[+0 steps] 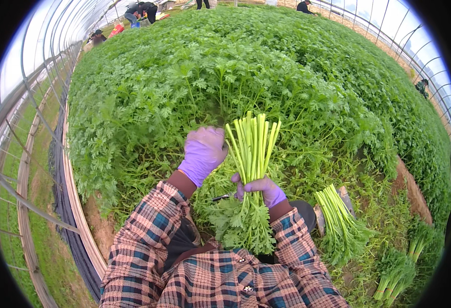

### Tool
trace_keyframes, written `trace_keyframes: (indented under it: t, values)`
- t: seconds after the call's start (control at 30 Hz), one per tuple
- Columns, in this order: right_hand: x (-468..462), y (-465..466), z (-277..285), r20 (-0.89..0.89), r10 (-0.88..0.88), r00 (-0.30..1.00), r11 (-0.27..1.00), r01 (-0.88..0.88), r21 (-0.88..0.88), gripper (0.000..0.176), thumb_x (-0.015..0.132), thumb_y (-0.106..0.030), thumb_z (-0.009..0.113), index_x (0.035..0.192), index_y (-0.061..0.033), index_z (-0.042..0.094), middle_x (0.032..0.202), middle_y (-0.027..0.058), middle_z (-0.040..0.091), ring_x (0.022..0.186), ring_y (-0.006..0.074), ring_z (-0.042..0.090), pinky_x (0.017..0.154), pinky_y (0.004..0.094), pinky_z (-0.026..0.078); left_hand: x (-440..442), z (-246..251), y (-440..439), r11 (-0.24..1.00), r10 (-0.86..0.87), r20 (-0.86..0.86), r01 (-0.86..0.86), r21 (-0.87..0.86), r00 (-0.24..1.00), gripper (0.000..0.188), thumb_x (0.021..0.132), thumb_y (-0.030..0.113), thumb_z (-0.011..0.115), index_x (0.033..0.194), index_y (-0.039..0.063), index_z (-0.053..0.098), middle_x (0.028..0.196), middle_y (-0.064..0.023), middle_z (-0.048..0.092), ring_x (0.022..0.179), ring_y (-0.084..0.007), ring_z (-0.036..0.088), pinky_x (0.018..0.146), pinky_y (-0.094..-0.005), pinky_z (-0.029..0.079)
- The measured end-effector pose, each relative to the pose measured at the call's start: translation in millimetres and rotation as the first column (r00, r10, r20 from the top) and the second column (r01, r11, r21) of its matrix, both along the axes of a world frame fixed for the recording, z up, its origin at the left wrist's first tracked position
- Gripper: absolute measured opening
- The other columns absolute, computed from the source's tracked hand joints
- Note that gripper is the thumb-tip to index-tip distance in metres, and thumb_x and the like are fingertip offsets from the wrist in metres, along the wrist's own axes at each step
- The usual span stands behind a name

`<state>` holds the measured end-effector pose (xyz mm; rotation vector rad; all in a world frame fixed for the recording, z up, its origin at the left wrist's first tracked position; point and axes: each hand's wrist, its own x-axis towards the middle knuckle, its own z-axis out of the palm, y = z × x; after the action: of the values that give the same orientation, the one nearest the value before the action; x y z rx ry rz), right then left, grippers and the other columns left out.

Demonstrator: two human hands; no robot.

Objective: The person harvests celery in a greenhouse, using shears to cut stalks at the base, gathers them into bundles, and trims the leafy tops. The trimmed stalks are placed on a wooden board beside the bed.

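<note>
My right hand [265, 189], in a purple glove, grips a bunch of leafy greens [253, 154] around its stems. Pale cut ends point up and away from me, while the lobed leaves hang down toward my lap. Just left of the stem tops is my left hand [205, 152], also gloved in purple, with its fingers curled. Its back faces me, so whether it pinches a stem is hidden. A thin dark object [221, 197], perhaps a tool handle, shows partly behind the held leaves. To my right lies a loose pile of cut stems [337, 215], their leaves toward me.
Dense standing greens [217, 57] fill the bed ahead. Trimmed leaves litter the ground [379, 208]. Bundles with reddish ties [394, 275] lie at lower right. A wooden board edge [80, 215] and metal greenhouse hoops [29, 88] run along the left. Several people [146, 10] are farther off.
</note>
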<state>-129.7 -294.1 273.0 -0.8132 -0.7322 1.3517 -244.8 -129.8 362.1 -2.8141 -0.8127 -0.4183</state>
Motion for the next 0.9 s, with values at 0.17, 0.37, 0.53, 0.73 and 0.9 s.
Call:
trace_keyframes:
  t: [0.17, 0.37, 0.53, 0.73, 0.9]
  values:
    - [2, -8, 5, 0.031, 0.087, 0.996, 0.996, -0.087, 0.017, 0.049, 0.064, -0.018, 0.073, 0.108, 0.0015, 0.062, 0.069, 0.0101, 0.065, 0.064, 0.0227, 0.063, 0.072, 0.039, 0.051, -28, -9, 54, 0.838, 0.407, 0.143, -0.306, -0.453, 0.902, 0.024, 0.091, 0.024, 0.055, 0.098, 0.002, 0.063, 0.085, -0.0148, 0.067, 0.073, -0.0227, 0.065, 0.072, -0.0381, 0.053]
    - [-1, -6, -2, 0.03, 0.002, 1.0, 1.0, -0.002, 0.017, 0.047, 0.065, -0.014, 0.074, 0.108, 0.0017, 0.062, 0.08, 0.0109, 0.067, 0.07, 0.0234, 0.065, 0.072, 0.0388, 0.053, -49, -67, 24, 0.034, -0.145, 0.371, 0.38, -0.925, 0.917, 0.072, 0.087, 0.041, 0.063, 0.142, 0.005, 0.036, 0.137, -0.0157, 0.047, 0.104, -0.0277, 0.06, 0.104, -0.0415, 0.04]
    - [-13, 6, -10, 0.035, 0.069, 0.997, 0.976, -0.06, -0.21, 0.074, 0.065, -0.003, 0.079, 0.132, -0.0045, 0.049, 0.12, 0.0067, 0.057, 0.116, 0.0215, 0.052, 0.096, 0.0346, 0.045, -6, -86, -38, -0.557, 0.209, 0.559, 0.567, -0.607, 0.803, 0.043, 0.075, 0.014, 0.075, 0.113, -0.001, 0.063, 0.114, -0.0146, 0.064, 0.112, -0.0268, 0.057, 0.1, -0.0385, 0.043]
    - [-3, -29, 25, 0.254, -0.013, 0.967, 0.94, 0.099, -0.327, 0.071, 0.075, -0.008, 0.077, 0.136, -0.0002, 0.042, 0.123, 0.0109, 0.055, 0.116, 0.0232, 0.053, 0.101, 0.0339, 0.041, -6, -64, -50, -0.428, 0.347, 0.548, 0.648, -0.63, 0.761, 0.034, 0.072, 0.012, 0.075, 0.103, 0.001, 0.065, 0.102, -0.0126, 0.068, 0.099, -0.0258, 0.063, 0.095, -0.0389, 0.046]
    - [24, -31, 62, 0.335, -0.192, 0.923, 0.98, 0.199, 0.013, 0.081, 0.07, -0.019, 0.081, 0.136, 0.0015, 0.039, 0.134, 0.0179, 0.048, 0.121, 0.0271, 0.05, 0.103, 0.041, 0.042, -3, -47, -58, -0.374, 0.335, 0.537, 0.632, -0.678, 0.774, 0.047, 0.07, 0.005, 0.078, 0.114, 0.002, 0.06, 0.106, -0.0091, 0.066, 0.096, -0.0227, 0.063, 0.09, -0.0361, 0.05]
